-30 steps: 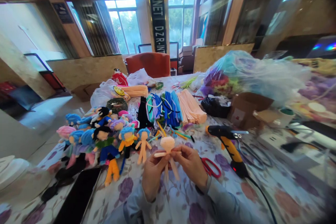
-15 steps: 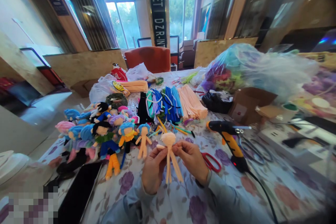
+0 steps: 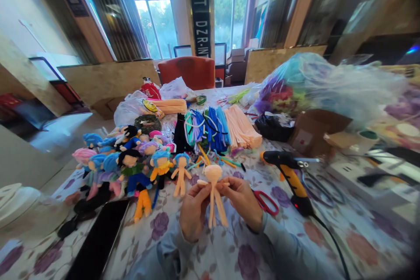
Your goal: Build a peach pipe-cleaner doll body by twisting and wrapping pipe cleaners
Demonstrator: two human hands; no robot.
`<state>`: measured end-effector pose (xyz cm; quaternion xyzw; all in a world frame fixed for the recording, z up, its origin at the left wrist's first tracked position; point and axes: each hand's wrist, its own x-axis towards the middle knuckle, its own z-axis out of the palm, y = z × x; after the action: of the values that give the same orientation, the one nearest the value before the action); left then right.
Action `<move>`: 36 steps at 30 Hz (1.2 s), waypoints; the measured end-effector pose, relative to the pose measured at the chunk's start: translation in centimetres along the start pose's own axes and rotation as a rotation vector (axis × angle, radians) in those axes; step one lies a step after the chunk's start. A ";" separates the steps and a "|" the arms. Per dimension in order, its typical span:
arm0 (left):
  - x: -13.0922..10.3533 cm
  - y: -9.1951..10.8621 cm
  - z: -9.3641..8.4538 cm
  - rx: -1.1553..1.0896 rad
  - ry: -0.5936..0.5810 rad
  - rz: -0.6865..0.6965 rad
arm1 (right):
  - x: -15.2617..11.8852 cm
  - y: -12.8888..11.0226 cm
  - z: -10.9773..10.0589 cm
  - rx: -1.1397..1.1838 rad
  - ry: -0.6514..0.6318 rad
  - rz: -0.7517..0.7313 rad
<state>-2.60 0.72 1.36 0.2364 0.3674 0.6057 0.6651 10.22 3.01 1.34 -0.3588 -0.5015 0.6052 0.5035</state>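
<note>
A peach doll body [image 3: 214,174] made of fuzzy stems, with a round head and long dangling strands, is held upright above the tablecloth. My left hand [image 3: 194,210] pinches its arm on the left side. On the other side, my right hand [image 3: 243,199] grips the opposite arm near the shoulder. My fingertips partly cover the doll's upper body. Just left of my left hand lies a similar peach doll with blue hair [image 3: 181,174]. Red-handled scissors [image 3: 267,203] rest beside my right wrist, their blades mostly hidden.
Several finished dolls [image 3: 131,162] crowd the left. Behind my hands lie bundles of blue stems [image 3: 213,129] and peach stems [image 3: 243,127]. A glue gun [image 3: 292,179] with its cord stands to the right. A black phone [image 3: 100,240] lies front left; a cardboard box [image 3: 315,133] sits back right.
The view has shifted slightly, so most things appear a little to the right. Both hands keep hold of the doll body, with only small finger movement.
</note>
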 end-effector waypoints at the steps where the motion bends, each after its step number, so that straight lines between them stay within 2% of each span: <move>1: 0.0 0.0 0.0 0.001 0.001 -0.006 | 0.0 0.0 0.0 -0.005 0.000 -0.009; 7: -0.1 0.0 0.2 0.011 0.006 -0.005 | 0.0 0.1 0.0 -0.049 -0.010 -0.011; 17: 0.1 -0.6 -0.5 0.049 0.027 0.035 | 0.0 0.2 0.0 -0.191 0.070 -0.083; 29: -0.1 -0.6 -0.1 0.029 0.000 -0.028 | 0.0 -0.1 -0.3 -0.253 0.092 -0.124; 36: -0.3 -0.5 0.1 0.066 -0.060 -0.113 | 0.1 -0.1 -0.4 -0.293 0.135 -0.158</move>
<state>-2.21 0.33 1.11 0.2552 0.3799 0.5472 0.7008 10.60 3.21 1.35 -0.4276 -0.5762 0.4588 0.5241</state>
